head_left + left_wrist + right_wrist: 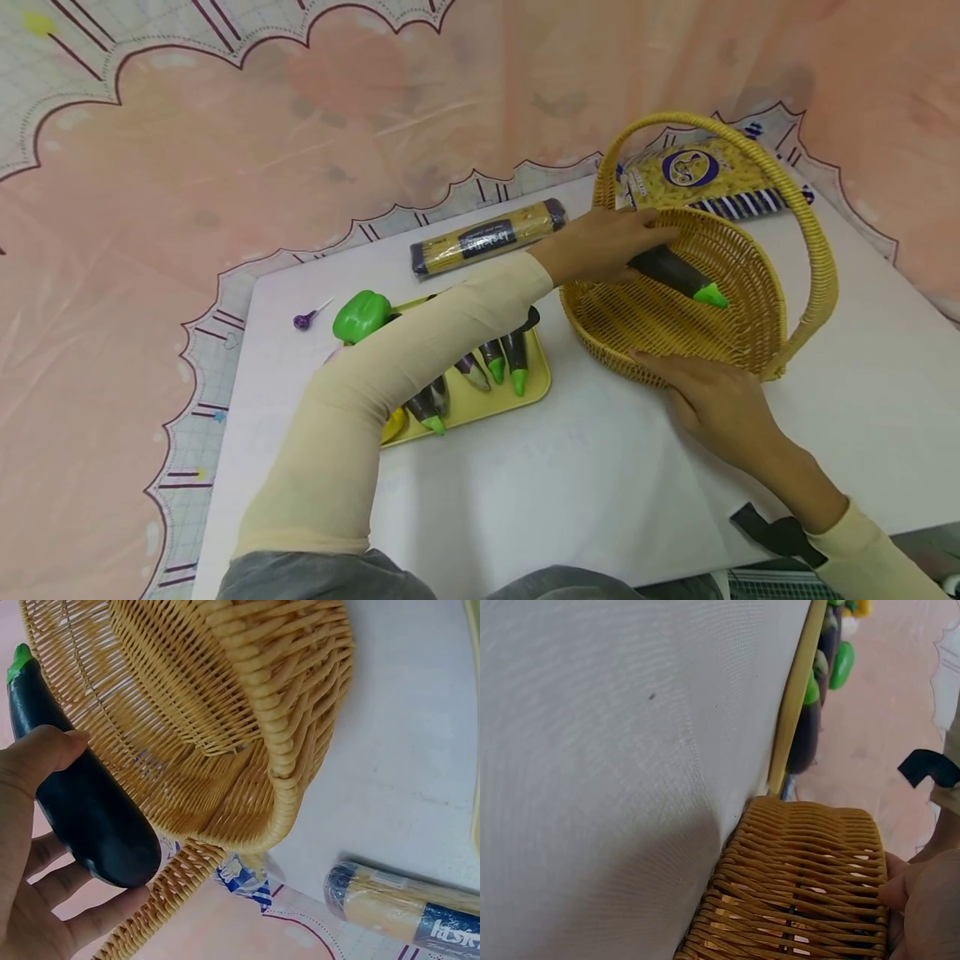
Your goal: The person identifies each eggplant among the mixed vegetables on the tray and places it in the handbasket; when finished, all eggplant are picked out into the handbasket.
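Observation:
My left hand holds a dark eggplant with a bright green stem over the mouth of a yellow wicker basket. In the left wrist view, the thumb lies across the eggplant and the fingers are behind it. My right hand grips the near rim of the basket, its fingertips at the edge in the right wrist view. No other item shows inside the basket. Left of it, a yellow tray bears several more eggplants, partly hidden behind my left forearm.
A green bell pepper sits at the tray's far left corner, and a yellow item at its near left. A spaghetti packet lies behind the tray. Behind the basket is a pasta bag. A small purple item lies far left.

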Action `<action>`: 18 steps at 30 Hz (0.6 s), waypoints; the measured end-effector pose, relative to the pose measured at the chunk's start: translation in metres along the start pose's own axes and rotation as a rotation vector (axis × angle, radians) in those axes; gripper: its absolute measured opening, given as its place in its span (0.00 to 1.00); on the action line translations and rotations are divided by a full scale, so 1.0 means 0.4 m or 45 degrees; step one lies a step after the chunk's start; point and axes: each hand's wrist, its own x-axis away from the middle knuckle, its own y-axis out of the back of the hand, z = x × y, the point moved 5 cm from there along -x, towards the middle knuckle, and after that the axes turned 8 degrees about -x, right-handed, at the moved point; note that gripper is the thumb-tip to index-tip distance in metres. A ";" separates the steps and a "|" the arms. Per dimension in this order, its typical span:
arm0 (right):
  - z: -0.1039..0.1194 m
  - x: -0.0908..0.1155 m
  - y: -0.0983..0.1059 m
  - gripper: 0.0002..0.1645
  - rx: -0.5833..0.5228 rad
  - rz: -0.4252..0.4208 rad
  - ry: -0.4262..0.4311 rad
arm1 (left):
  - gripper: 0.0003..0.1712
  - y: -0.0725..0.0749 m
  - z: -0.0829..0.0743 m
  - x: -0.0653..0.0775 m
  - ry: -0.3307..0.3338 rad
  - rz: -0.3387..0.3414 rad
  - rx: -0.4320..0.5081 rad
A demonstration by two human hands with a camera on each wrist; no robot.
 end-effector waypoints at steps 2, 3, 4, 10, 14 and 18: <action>0.000 -0.001 -0.001 0.30 0.001 0.002 -0.001 | 0.34 0.000 0.000 -0.007 0.000 0.009 -0.008; 0.000 -0.001 -0.001 0.30 0.003 0.000 -0.001 | 0.34 0.000 0.001 -0.011 0.001 0.012 -0.007; 0.001 -0.001 -0.001 0.30 0.004 0.000 0.000 | 0.35 0.000 0.001 -0.014 0.000 0.016 -0.005; 0.002 -0.001 -0.002 0.30 0.004 0.005 -0.001 | 0.34 0.001 -0.005 -0.041 -0.026 0.029 0.017; 0.002 -0.002 -0.002 0.29 0.001 0.003 0.002 | 0.34 0.000 -0.012 -0.060 -0.031 0.038 0.031; 0.004 -0.002 -0.002 0.30 0.005 -0.004 0.011 | 0.35 -0.004 -0.022 -0.079 -0.026 0.071 0.035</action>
